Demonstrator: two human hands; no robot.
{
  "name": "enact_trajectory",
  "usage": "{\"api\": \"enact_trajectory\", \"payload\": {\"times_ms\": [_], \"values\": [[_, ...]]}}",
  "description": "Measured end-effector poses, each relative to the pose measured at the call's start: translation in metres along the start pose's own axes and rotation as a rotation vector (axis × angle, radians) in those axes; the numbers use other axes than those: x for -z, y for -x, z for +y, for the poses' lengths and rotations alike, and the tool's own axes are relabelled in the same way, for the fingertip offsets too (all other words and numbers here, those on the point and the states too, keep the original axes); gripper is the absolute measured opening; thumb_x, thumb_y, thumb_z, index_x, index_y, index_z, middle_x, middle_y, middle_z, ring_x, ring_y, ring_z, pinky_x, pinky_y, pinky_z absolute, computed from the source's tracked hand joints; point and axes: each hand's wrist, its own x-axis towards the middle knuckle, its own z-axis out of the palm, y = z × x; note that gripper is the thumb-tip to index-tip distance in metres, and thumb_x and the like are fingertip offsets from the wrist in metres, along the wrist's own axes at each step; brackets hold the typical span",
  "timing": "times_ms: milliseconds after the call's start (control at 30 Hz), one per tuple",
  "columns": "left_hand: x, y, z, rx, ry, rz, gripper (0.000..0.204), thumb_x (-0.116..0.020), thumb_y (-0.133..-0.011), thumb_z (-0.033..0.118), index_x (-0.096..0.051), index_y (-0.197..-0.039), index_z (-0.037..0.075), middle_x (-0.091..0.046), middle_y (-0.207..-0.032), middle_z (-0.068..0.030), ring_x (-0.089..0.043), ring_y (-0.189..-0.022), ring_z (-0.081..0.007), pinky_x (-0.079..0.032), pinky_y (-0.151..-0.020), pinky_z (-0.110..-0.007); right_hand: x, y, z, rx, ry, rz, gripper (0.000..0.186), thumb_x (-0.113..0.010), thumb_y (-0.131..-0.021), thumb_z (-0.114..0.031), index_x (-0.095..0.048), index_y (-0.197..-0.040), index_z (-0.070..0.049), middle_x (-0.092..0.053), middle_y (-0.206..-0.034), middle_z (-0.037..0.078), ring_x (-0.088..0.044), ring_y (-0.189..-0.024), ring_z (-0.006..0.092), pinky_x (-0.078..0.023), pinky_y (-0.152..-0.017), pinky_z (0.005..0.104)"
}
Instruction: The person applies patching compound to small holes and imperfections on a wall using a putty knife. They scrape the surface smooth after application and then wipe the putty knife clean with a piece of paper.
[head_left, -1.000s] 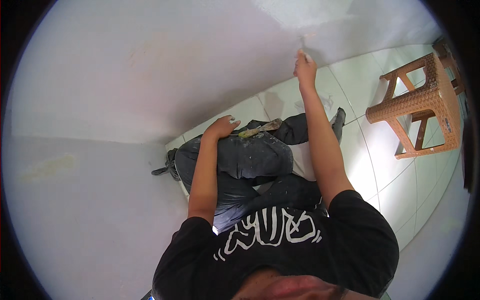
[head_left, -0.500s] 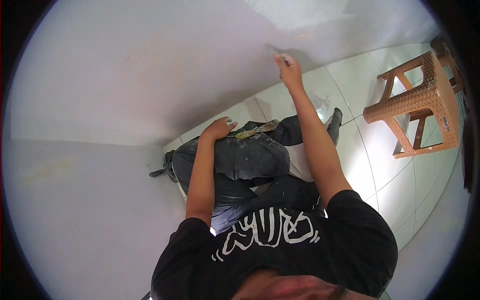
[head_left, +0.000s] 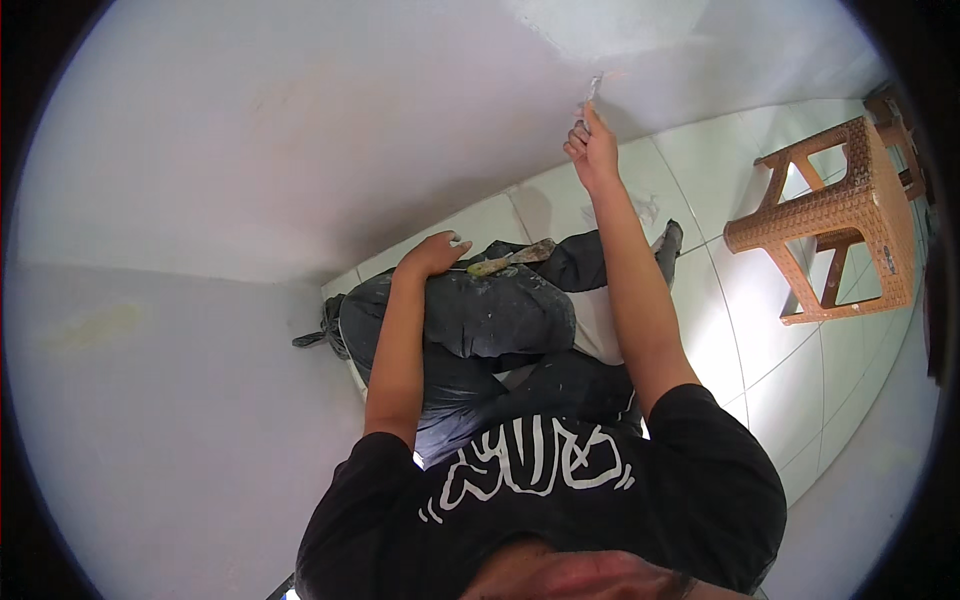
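My right hand [head_left: 592, 150] is raised against the pale wall [head_left: 430, 110], closed round a thin whitish tool. The slim tool [head_left: 594, 88] points up at the wall, beside a small orange-brown mark; its exact kind is too small to make out. Over my bent left knee lies my left hand [head_left: 436, 255], fingers loosely apart and whitened with dust, holding nothing that I can see. Right beside it, across my dark, dust-marked trousers [head_left: 495, 315], rests a smeared hand tool [head_left: 512, 258] with a yellow-green end. My left fingers are partly hidden by the hand's back.
A brown woven-pattern plastic stool [head_left: 850, 215] lies on its side to the right, on white floor tiles [head_left: 700, 175]. Two walls meet in a corner at my left knee. A knotted black bag-like piece [head_left: 325, 335] sits by that corner. Farther right is another brown piece of furniture [head_left: 895, 130].
My right hand has shifted slightly right and turned, with its tool now pointing upward near the orange-brown mark. The left hand stays on the knee. The whole view has moved slightly.
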Motion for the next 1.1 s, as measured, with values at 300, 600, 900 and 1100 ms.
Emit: {"api": "enact_trajectory", "payload": {"times_ms": [300, 600, 900, 1100], "values": [[-0.006, -0.011, -0.010, 0.016, 0.026, -0.035, 0.066, -0.054, -0.094, 0.056, -0.061, -0.125, -0.002, -0.065, -0.118, -0.0221, -0.061, -0.111, -0.0321, -0.046, -0.095, -0.041, -0.014, 0.029, -0.013, 0.193, 0.055, 0.180, 0.028, -0.050, -0.104, -0.034, -0.056, -0.101, -0.006, -0.032, -0.066, -0.004, -0.028, -0.050, 0.0089, -0.028, -0.048, 0.0279], [-0.006, -0.018, -0.014, -0.004, 0.006, -0.029, 0.065, -0.055, -0.094, 0.057, -0.061, -0.124, -0.001, -0.071, -0.099, -0.0165, -0.068, -0.086, -0.0238, -0.052, -0.078, -0.037, 0.011, -0.010, -0.068, 0.325, 0.200, 0.327, 0.038, -0.047, -0.102, -0.041, -0.046, -0.077, -0.013, -0.034, -0.059, -0.005, -0.031, -0.046, 0.0079, -0.025, -0.042, 0.0260], [0.000, -0.020, -0.001, 0.016, 0.008, -0.120, 0.064, -0.054, -0.094, 0.054, -0.061, -0.123, -0.002, -0.066, -0.119, -0.0235, -0.063, -0.112, -0.0354, -0.047, -0.096, -0.042, 0.026, -0.048, -0.021, 0.402, 0.343, 0.337, 0.044, -0.049, -0.103, -0.042, -0.045, -0.071, -0.012, -0.040, -0.058, -0.004, -0.040, -0.049, 0.0080, -0.032, -0.041, 0.0280], [-0.004, -0.024, 0.004, 0.021, 0.123, -0.157, 0.061, -0.056, -0.095, 0.051, -0.062, -0.122, -0.003, -0.072, -0.101, -0.0189, -0.069, -0.093, -0.0262, -0.051, -0.086, -0.037, 0.026, -0.045, -0.007, 0.396, 0.631, 0.278, 0.051, -0.057, -0.100, -0.040, -0.043, -0.067, -0.004, -0.040, -0.057, 0.001, -0.035, -0.054, 0.0107, -0.034, -0.050, 0.0318]]}}
